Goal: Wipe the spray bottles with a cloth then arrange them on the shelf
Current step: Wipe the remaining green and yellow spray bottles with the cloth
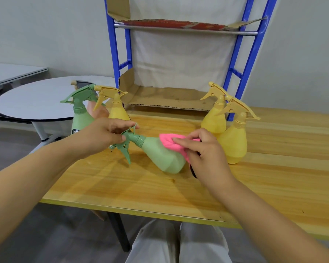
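Note:
A green spray bottle [160,155] is tipped over above the wooden table [273,177], its base pointing right. My left hand [104,134] grips its trigger head. My right hand [203,149] holds a pink cloth [169,141] against the bottle's body. Another green bottle [80,118] and a yellow bottle [118,111] stand upright behind my left hand. Two more yellow bottles [216,118] [234,143] stand upright to the right. The blue metal shelf [253,52] rises behind the table, lined with cardboard [169,100].
A round grey table [36,99] stands to the left of the wooden table. A second cardboard sheet [179,23] lies on the shelf's upper level. The wooden table's near edge runs just above my knees [179,243].

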`<state>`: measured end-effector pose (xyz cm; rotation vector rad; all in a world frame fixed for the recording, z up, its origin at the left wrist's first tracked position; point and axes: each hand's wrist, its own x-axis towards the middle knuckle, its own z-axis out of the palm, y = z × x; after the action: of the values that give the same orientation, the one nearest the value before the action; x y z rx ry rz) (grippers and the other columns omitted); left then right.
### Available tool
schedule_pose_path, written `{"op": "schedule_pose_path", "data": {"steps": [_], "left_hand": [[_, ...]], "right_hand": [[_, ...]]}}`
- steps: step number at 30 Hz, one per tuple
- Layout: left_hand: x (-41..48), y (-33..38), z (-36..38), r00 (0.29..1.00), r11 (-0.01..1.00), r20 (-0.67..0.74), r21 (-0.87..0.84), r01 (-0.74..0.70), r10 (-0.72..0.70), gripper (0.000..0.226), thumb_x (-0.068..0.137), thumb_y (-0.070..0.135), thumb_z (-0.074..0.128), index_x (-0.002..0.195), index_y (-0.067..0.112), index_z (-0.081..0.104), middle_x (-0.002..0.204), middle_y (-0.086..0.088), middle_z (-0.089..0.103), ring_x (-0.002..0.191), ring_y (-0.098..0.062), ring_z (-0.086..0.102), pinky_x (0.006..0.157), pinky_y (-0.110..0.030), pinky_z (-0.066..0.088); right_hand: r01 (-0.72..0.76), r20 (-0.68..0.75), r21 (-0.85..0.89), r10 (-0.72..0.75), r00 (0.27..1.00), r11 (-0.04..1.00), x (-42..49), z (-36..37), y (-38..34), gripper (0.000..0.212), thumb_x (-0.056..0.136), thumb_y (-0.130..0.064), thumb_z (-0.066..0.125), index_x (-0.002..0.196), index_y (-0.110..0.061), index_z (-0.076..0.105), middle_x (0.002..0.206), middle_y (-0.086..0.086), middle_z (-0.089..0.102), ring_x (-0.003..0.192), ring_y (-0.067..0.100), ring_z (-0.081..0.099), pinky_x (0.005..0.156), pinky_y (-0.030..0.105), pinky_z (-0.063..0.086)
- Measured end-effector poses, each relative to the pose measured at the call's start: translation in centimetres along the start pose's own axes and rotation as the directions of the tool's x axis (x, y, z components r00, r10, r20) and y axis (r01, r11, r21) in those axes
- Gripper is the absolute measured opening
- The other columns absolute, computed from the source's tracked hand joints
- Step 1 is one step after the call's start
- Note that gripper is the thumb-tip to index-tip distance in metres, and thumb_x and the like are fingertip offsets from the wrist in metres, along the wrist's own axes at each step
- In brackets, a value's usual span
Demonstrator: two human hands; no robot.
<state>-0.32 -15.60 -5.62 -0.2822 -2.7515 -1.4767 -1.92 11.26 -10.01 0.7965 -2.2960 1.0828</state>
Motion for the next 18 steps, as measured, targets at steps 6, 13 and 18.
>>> {"op": "schedule_pose_path", "data": {"steps": [6,13,18], "left_hand": [[-0.1,0.6,0.3,0.973,0.964,-0.055,0.162,-0.212,0.223,0.076,0.084,-0.015,0.053,0.089,0.061,0.063,0.092,0.027,0.065,0.089,0.005,0.059,0.082,-0.007,0.045],[-0.9,0.8,1.7,0.947,0.929,-0.077,0.234,-0.288,0.313,0.071,0.081,-0.011,0.059,0.086,0.059,0.060,0.093,0.032,0.062,0.089,0.009,0.057,0.075,0.000,0.037],[-1.4,0.4,1.8,0.972,0.979,-0.116,0.039,-0.201,0.204,0.064,0.086,-0.013,0.051,0.088,0.048,0.067,0.095,0.026,0.067,0.092,0.007,0.061,0.074,-0.004,0.044]], "right_hand": [[-0.346,0.163,0.130,0.324,0.932,0.929,2.1,-1.1,-0.1,0.049,0.086,0.008,0.050,0.102,-0.034,0.069,0.089,-0.007,0.053,0.084,0.000,0.051,0.073,0.003,0.038],[-0.424,0.275,0.055,0.395,0.877,0.904,0.9,0.0,0.7,0.037,0.089,0.000,0.055,0.101,-0.030,0.072,0.084,-0.011,0.053,0.088,0.014,0.055,0.080,0.023,0.045],[-0.512,0.328,0.203,0.435,0.839,0.835,1.0,-0.9,0.2,0.040,0.087,0.006,0.054,0.098,-0.028,0.073,0.099,-0.009,0.065,0.091,0.003,0.057,0.070,0.007,0.043]]}}
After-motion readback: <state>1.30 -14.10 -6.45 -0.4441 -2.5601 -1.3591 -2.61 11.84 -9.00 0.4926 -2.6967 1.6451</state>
